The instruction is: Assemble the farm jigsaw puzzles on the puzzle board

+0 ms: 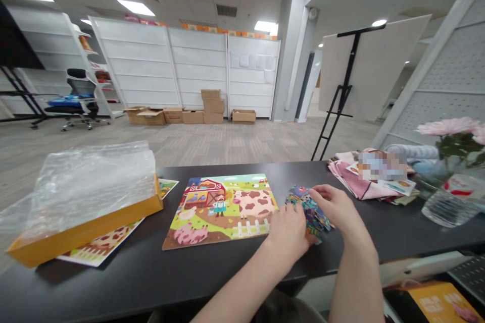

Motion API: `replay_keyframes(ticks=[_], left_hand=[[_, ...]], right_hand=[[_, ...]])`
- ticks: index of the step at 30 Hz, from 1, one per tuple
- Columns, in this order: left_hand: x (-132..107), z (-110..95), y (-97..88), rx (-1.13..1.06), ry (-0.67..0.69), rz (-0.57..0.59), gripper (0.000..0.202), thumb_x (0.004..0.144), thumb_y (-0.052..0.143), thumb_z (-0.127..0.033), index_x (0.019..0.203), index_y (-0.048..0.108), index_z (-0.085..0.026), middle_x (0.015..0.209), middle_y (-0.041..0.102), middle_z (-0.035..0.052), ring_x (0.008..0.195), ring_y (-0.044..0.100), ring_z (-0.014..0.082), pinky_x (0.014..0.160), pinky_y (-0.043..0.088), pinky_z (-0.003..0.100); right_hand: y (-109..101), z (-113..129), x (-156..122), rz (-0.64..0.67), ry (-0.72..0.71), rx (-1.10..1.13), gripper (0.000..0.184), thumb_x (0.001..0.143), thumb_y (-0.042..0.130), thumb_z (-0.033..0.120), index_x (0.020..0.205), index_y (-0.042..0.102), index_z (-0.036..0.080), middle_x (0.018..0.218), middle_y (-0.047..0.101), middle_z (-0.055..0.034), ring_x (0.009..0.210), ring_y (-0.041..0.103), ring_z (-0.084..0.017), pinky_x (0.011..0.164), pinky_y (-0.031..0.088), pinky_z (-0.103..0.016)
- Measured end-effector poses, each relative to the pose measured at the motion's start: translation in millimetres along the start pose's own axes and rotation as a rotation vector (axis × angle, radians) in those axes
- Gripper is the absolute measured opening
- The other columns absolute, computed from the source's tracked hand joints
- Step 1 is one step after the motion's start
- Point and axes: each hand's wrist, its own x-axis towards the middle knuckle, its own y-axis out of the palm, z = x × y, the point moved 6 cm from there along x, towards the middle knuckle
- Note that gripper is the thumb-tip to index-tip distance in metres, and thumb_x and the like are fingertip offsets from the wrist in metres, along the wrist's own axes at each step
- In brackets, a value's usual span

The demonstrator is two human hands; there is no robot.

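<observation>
A heap of small, mostly blue jigsaw puzzle pieces [320, 219] lies on the black table, right of a farm picture puzzle board [223, 212]. My left hand [288, 227] is at the heap's left side, fingers curled over the pieces. A few pieces show by its thumb. My right hand [333, 204] reaches over the heap from the right. Its thumb and fingers close together at the far edge of the pieces, and what is between them is mostly hidden. The board shows a red barn, a farmer, a spotted cow and a pig.
A yellow box tray [91, 227] with clear plastic wrap [98, 176] sits at the left, over a printed farm sheet [102, 247]. At the right are folded cloths [352, 181] with cards and a glass vase [447, 202] of pink flowers. A drawer [420, 267] shows below.
</observation>
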Motion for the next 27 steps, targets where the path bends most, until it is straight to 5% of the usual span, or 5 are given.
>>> replay_keyframes(ticks=[9, 16, 19, 22, 27], left_hand=[[17.7, 12.2, 1.7, -0.052, 0.051, 0.016, 0.056, 0.073, 0.079, -0.04, 0.118, 0.054, -0.02, 0.118, 0.06, 0.0185, 0.108, 0.063, 0.0363, 0.084, 0.053, 0.045], [16.1, 15.0, 5.0, -0.212, 0.091, 0.067, 0.043, 0.075, 0.076, -0.033, 0.112, 0.058, -0.022, 0.107, 0.072, 0.0123, 0.102, 0.068, 0.0334, 0.083, 0.053, 0.042], [12.8, 24.0, -21.2, -0.396, 0.122, 0.017, 0.036, 0.075, 0.074, -0.027, 0.108, 0.06, -0.023, 0.105, 0.073, 0.0072, 0.098, 0.069, 0.0266, 0.082, 0.053, 0.035], [3.9, 47.8, -66.9, -0.495, 0.097, -0.104, 0.038, 0.073, 0.075, -0.024, 0.108, 0.06, -0.022, 0.107, 0.072, 0.0045, 0.099, 0.068, 0.0219, 0.085, 0.052, 0.032], [-26.5, 102.8, -113.0, -0.468, -0.063, -0.125, 0.049, 0.074, 0.074, -0.032, 0.118, 0.055, -0.022, 0.094, 0.07, 0.0003, 0.076, 0.068, 0.0167, 0.071, 0.054, 0.029]], right_hand=[[0.0, -1.6, 2.1, 0.014, -0.01, 0.011, 0.029, 0.08, 0.061, 0.046, 0.087, 0.072, 0.02, 0.089, 0.077, -0.0118, 0.083, 0.073, -0.025, 0.077, 0.056, -0.034], [-4.7, -5.0, -0.7, -0.012, -0.018, 0.06, 0.028, 0.08, 0.063, 0.044, 0.087, 0.073, 0.019, 0.087, 0.077, -0.0124, 0.082, 0.073, -0.026, 0.073, 0.056, -0.032], [-1.8, 5.7, -0.8, 0.001, -0.053, 0.055, 0.031, 0.081, 0.061, 0.046, 0.089, 0.072, 0.018, 0.088, 0.077, -0.0118, 0.082, 0.072, -0.025, 0.077, 0.055, -0.033], [12.0, 31.2, -3.1, 0.071, -0.137, 0.084, 0.033, 0.084, 0.058, 0.048, 0.092, 0.071, 0.018, 0.09, 0.076, -0.0101, 0.084, 0.071, -0.023, 0.08, 0.054, -0.033], [65.0, 83.6, -20.1, 0.423, -0.27, 0.293, 0.037, 0.088, 0.057, 0.048, 0.102, 0.069, 0.016, 0.091, 0.074, -0.0069, 0.083, 0.068, -0.02, 0.073, 0.054, -0.029]])
